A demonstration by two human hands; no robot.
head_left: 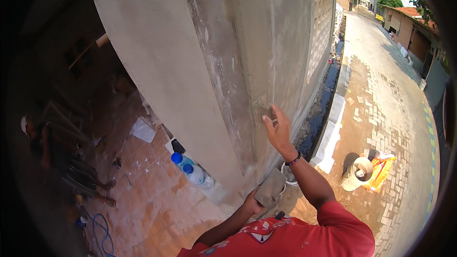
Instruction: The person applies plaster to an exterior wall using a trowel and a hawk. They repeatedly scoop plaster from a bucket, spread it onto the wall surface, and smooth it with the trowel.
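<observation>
Right hand: raised at the wall (288, 66), right hand (280, 129) closed around a small trowel (264, 110), thumb and fingers pinching its handle end; exact finger wrap partly hidden.
Trowel position: grey blade up against the plaster, near the vertical edge between the rough strip (223, 74) and the smoother face; full contact can't be confirmed.
Left hand: low, in front of the torso; left hand (251, 203) gripping a flat grey mortar board (272, 190) by its near left edge, fingers partly under it.
Board position: tilted, close to the foot of the wall, below the trowel; overlaps a pail (289, 175) in this view, touching or not can't tell.
Wrist/torso: dark beaded bracelet (293, 159) on right wrist, red T-shirt (304, 238).
Wall, far end: pale ventilation-block screen (320, 26).
Wall foot, right: gutter (323, 109) with dark water, pale kerb (336, 110) alongside.
Street side: off-white bucket (351, 181) with stuff inside, orange-yellow sack (382, 171) just beside it, block paving (388, 97) around.
Left of wall: two clear bottles (196, 177) with blue caps side by side on a pale ledge (218, 195), small black item (177, 146) next to them.
Interior: tiled floor (152, 200), white sheet (143, 130), blue hose (103, 238); a co-worker (78, 173) in dark striped clothing at far left, mostly in shadow.
</observation>
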